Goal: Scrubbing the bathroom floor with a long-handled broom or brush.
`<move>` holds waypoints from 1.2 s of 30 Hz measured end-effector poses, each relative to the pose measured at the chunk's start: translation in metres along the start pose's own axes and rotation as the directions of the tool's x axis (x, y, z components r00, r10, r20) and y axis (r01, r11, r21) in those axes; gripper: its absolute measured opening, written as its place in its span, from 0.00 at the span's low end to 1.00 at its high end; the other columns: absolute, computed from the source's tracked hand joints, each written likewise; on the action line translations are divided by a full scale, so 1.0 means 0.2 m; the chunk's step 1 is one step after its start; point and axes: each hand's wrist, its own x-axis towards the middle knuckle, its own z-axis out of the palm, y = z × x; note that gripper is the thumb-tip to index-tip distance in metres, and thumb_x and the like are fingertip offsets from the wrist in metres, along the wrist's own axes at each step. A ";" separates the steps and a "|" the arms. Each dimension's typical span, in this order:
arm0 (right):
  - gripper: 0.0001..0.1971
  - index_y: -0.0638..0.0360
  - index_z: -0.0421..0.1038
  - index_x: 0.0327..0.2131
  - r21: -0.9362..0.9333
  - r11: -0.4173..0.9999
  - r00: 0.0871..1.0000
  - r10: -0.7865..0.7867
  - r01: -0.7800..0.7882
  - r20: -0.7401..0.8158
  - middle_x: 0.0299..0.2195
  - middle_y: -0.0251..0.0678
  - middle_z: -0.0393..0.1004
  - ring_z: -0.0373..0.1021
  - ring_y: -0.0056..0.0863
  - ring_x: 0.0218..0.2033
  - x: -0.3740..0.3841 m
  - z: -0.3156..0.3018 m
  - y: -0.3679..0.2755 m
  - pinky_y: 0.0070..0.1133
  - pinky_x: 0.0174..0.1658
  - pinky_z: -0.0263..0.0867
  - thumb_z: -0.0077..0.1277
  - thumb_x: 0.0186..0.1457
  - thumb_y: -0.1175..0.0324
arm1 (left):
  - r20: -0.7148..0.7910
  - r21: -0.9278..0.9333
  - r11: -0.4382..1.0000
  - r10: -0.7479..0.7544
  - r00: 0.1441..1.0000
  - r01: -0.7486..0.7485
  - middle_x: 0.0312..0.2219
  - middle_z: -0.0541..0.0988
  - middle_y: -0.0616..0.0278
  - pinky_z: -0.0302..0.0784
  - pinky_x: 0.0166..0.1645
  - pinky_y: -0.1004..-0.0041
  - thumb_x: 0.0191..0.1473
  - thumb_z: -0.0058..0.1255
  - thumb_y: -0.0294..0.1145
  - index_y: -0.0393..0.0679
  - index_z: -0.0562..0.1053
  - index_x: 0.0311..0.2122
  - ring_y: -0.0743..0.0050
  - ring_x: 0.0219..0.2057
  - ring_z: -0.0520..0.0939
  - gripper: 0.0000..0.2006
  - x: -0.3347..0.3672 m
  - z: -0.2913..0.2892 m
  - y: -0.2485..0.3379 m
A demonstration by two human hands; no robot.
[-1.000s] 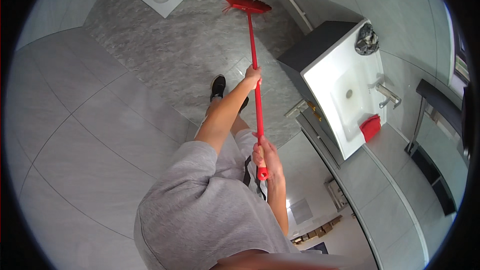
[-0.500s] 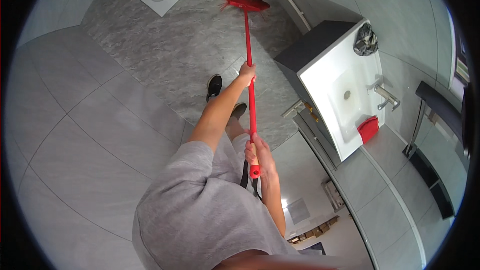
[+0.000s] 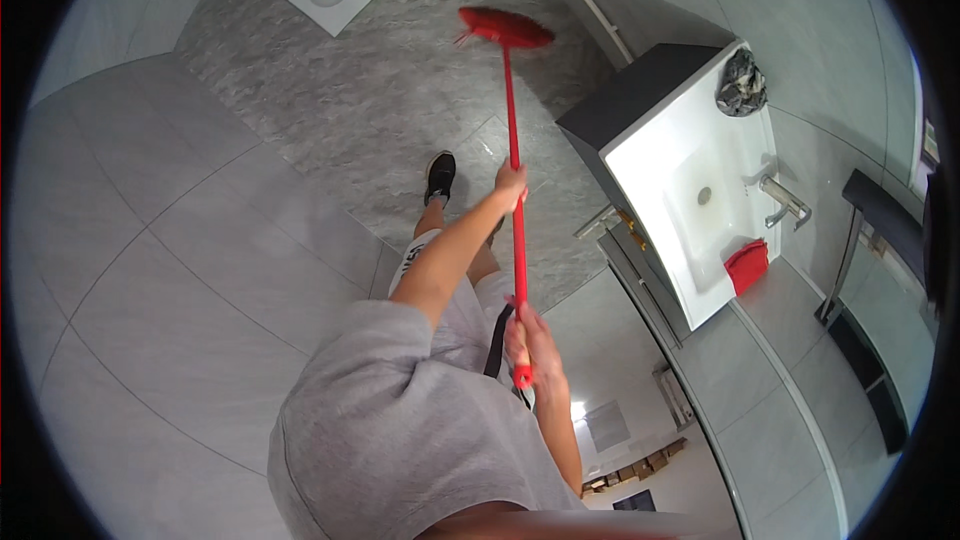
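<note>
A red broom [image 3: 517, 240] stretches away from my body, its wide red head [image 3: 505, 27] resting against the grey floor at the far side. Partway down the handle my left hand [image 3: 511, 187] is closed round the shaft. Nearer my waist, my right hand [image 3: 537, 348] grips the handle close to its end, where the red cap pokes out below the fingers. The bristles are mostly hidden by the broom head.
A white squat toilet [image 3: 318, 2] is set in the floor at far left. To the right stands a dark vanity with a white sink [image 3: 655, 155], holding a black plastic bag [image 3: 741, 85], a tap [image 3: 785, 200] and a red cloth [image 3: 747, 266]. Pipes [image 3: 585, 0] run along the far wall.
The broom head and both my hands have come nearer to me, drawing the broom back. My stance has shifted; one shoe is now mostly hidden behind my arm and the broom.
</note>
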 end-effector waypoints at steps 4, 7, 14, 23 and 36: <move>0.19 0.58 0.62 0.53 0.054 0.997 0.998 -0.048 0.046 0.041 0.18 0.26 0.61 0.53 0.12 0.11 0.10 0.20 -0.07 0.13 0.12 0.50 0.40 0.65 0.57 | 0.020 0.000 1.000 -0.016 1.000 0.016 0.17 0.65 0.62 0.59 0.09 0.70 0.58 0.47 0.37 0.46 0.62 0.40 0.73 0.10 0.66 0.10 0.19 -0.06 0.30; 0.19 0.59 0.62 0.54 -0.009 0.999 0.999 -0.033 0.034 0.024 0.18 0.27 0.62 0.53 0.13 0.10 -0.05 0.12 -0.02 0.13 0.12 0.50 0.40 0.65 0.58 | 0.088 -0.128 0.989 -0.067 0.994 0.078 0.17 0.65 0.62 0.60 0.10 0.70 0.59 0.47 0.37 0.47 0.62 0.41 0.73 0.10 0.66 0.10 0.00 -0.02 0.13; 0.18 0.55 0.61 0.54 -0.036 0.994 0.995 0.098 -0.099 -0.014 0.17 0.26 0.61 0.54 0.14 0.09 -0.30 -0.03 -0.01 0.14 0.11 0.50 0.40 0.65 0.58 | -0.027 -0.111 0.977 -0.188 0.982 0.184 0.21 0.66 0.62 0.62 0.11 0.71 0.60 0.45 0.35 0.50 0.61 0.43 0.72 0.11 0.65 0.10 -0.27 -0.02 -0.12; 0.19 0.57 0.62 0.54 0.059 0.998 0.998 0.007 -0.011 0.059 0.19 0.27 0.63 0.55 0.14 0.11 0.10 0.23 -0.06 0.13 0.12 0.51 0.41 0.65 0.57 | 0.007 -0.070 0.997 -0.031 0.999 0.032 0.18 0.64 0.62 0.59 0.08 0.70 0.58 0.47 0.35 0.47 0.60 0.38 0.73 0.09 0.64 0.09 0.13 -0.13 0.27; 0.18 0.55 0.62 0.54 0.022 0.998 0.998 0.053 -0.054 0.027 0.19 0.27 0.63 0.54 0.13 0.11 0.00 0.10 0.04 0.13 0.12 0.50 0.40 0.65 0.58 | -0.027 -0.011 0.997 -0.075 0.997 0.075 0.19 0.67 0.60 0.64 0.11 0.70 0.58 0.47 0.34 0.48 0.62 0.41 0.71 0.12 0.68 0.10 0.00 -0.10 0.09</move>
